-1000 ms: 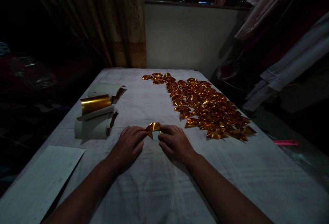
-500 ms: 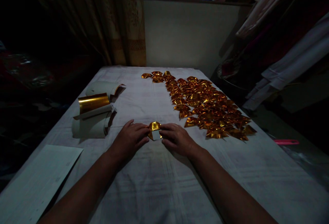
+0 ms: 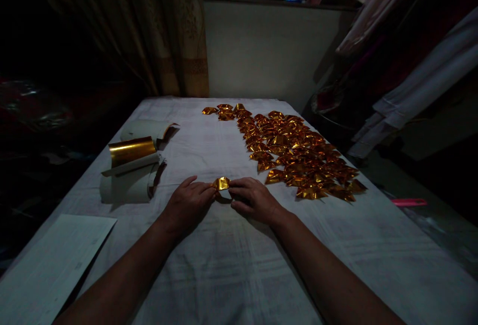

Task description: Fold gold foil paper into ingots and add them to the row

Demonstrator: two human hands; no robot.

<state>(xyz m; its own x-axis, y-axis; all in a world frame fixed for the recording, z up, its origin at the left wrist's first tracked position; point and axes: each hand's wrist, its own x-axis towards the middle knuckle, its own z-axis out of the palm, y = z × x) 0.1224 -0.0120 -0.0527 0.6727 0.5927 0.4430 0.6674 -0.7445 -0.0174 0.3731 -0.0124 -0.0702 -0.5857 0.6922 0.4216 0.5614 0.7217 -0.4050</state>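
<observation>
A small folded piece of gold foil paper (image 3: 221, 183) sits on the white cloth-covered table (image 3: 231, 265). My left hand (image 3: 188, 203) pinches its left end and my right hand (image 3: 253, 199) pinches its right end, both with fingers closed on it. To the right and beyond lies a wide spread of several folded gold foil pieces (image 3: 295, 153).
At the left a stack of curled gold-and-white foil sheets (image 3: 130, 163) lies on the table. A white sheet of paper (image 3: 52, 265) sits at the near left corner. A curtain (image 3: 168, 31) and hanging clothes (image 3: 403, 66) surround the table. A pink object (image 3: 409, 202) lies off the right edge.
The foil piece has been folded smaller between my fingertips; its white underside, showing half a second ago, is now tucked away. Both hands stayed in place.
</observation>
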